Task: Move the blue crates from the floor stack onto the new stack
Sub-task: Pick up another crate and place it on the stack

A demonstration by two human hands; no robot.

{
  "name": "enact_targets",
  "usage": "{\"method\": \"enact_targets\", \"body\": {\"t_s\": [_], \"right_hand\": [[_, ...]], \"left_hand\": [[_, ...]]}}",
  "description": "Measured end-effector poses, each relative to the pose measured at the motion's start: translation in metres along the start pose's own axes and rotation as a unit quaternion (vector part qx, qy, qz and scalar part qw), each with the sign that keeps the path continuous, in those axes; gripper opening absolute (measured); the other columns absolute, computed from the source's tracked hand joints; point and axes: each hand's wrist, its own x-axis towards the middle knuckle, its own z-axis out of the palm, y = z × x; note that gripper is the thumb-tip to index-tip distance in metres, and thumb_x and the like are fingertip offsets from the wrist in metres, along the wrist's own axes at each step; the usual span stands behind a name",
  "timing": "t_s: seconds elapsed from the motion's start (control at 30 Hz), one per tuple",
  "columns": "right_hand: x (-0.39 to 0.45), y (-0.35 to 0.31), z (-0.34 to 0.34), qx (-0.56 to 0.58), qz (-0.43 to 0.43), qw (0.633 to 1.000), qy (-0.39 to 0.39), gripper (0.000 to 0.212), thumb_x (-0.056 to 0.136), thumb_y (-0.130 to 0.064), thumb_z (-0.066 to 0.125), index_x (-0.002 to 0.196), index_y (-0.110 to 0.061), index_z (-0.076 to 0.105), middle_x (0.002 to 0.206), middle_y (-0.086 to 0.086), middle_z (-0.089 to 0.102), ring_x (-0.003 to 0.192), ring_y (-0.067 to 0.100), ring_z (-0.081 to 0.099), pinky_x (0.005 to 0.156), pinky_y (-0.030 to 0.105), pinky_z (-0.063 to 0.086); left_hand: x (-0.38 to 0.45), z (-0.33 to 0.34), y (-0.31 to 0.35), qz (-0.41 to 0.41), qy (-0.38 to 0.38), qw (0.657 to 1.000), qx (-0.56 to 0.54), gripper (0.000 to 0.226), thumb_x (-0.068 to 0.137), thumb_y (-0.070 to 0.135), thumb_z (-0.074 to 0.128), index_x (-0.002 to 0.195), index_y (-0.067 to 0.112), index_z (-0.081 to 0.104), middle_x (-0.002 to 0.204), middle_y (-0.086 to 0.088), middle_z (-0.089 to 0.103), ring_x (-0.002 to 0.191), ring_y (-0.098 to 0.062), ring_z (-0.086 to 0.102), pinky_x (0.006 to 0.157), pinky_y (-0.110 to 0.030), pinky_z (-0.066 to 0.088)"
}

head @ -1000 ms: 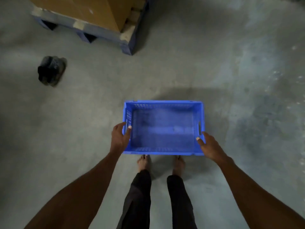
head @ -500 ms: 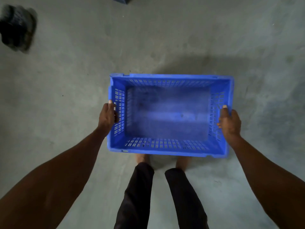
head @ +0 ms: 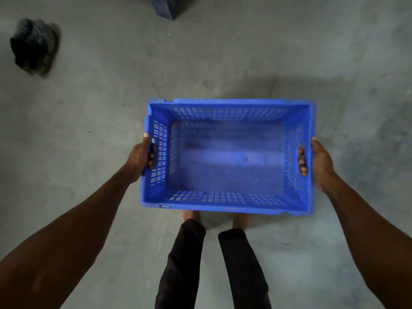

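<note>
An empty blue crate (head: 227, 157) with slotted walls is held level above the concrete floor, in front of my legs. My left hand (head: 139, 158) grips its left end, fingers curled through the handle slot. My right hand (head: 316, 162) grips the right end the same way, with fingertips showing inside the wall. No stack of crates is in view.
A dark crumpled object (head: 33, 46) lies on the floor at the far left. The corner of a blue pallet (head: 166, 6) shows at the top edge. My bare feet (head: 189, 216) stand under the crate's near edge. Grey concrete floor (head: 334, 52) surrounds everything.
The crate has risen from low near the floor toward my head and now looks much larger. My hands shifted from its near corners to the end handles.
</note>
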Motion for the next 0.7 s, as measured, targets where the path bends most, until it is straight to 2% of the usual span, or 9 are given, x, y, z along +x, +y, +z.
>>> {"method": "enact_targets", "body": {"t_s": [0.17,0.33,0.5,0.7], "right_hand": [[-0.103,-0.066,-0.026,0.015,-0.053,0.998,-0.038,0.046,0.103,-0.051,0.034,0.081,-0.015,0.051,0.047,-0.003,0.042,0.03,0.011,0.033,0.034,0.016,0.026],[-0.24,-0.151,-0.047,0.002,-0.098,0.994,-0.044,0.046,0.103,-0.053,0.034,0.083,-0.015,0.053,0.051,0.0,0.049,0.03,0.01,0.032,0.034,0.015,0.027],[-0.367,-0.218,-0.07,0.026,-0.145,0.987,-0.067,0.045,0.102,-0.054,0.036,0.086,-0.016,0.054,0.056,0.002,0.053,0.037,0.014,0.043,0.039,0.019,0.037],[-0.466,-0.255,-0.087,0.043,-0.188,0.98,-0.047,0.042,0.102,-0.049,0.035,0.082,-0.016,0.051,0.048,-0.003,0.044,0.031,0.007,0.026,0.034,0.014,0.02]], "left_hand": [[-0.092,-0.03,0.061,0.02,-0.041,0.996,-0.071,0.058,0.095,0.073,0.039,0.079,0.018,0.052,0.055,0.003,0.036,0.04,-0.013,0.031,0.037,-0.023,0.032],[-0.223,-0.065,0.161,0.05,-0.048,0.994,-0.087,0.058,0.094,0.074,0.039,0.081,0.019,0.055,0.057,0.003,0.043,0.039,-0.011,0.03,0.036,-0.021,0.029],[-0.342,-0.101,0.245,0.102,-0.044,0.988,-0.106,0.057,0.092,0.074,0.042,0.081,0.019,0.056,0.054,0.005,0.04,0.039,-0.009,0.025,0.035,-0.019,0.025],[-0.439,-0.122,0.297,0.165,-0.014,0.98,-0.109,0.057,0.094,0.071,0.043,0.08,0.017,0.056,0.054,0.005,0.039,0.038,-0.009,0.025,0.035,-0.018,0.023]]}}
